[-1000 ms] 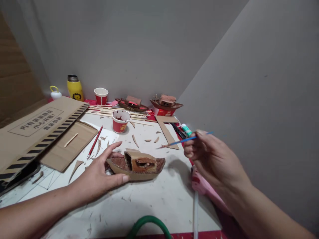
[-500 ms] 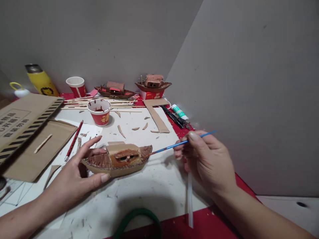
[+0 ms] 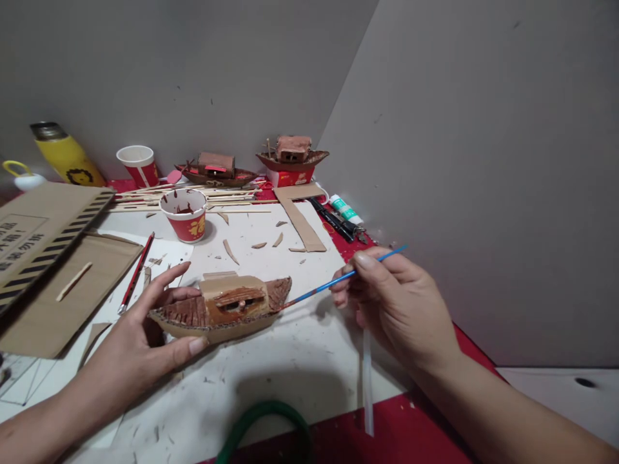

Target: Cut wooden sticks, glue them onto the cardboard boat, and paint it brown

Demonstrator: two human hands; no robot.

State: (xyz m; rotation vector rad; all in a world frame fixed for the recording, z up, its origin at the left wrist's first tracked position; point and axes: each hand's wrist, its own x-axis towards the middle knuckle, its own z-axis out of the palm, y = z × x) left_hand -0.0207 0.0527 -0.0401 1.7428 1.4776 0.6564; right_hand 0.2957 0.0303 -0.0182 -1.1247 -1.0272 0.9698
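Boat [image 3: 232, 330] on the sheet [image 3: 319, 361] — left hand [image 3: 138, 341] clasping its left end; right hand [image 3: 406, 303], over the sheet's right edge, pinching the brush [image 3: 322, 287], tip at the boat's other end — open room toward the front edge.

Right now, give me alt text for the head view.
The left hand holds a partly painted cardboard boat; the right hand holds a blue paintbrush, tip at the boat's right end. Beyond stand a paint-stained cup and two brown boats.
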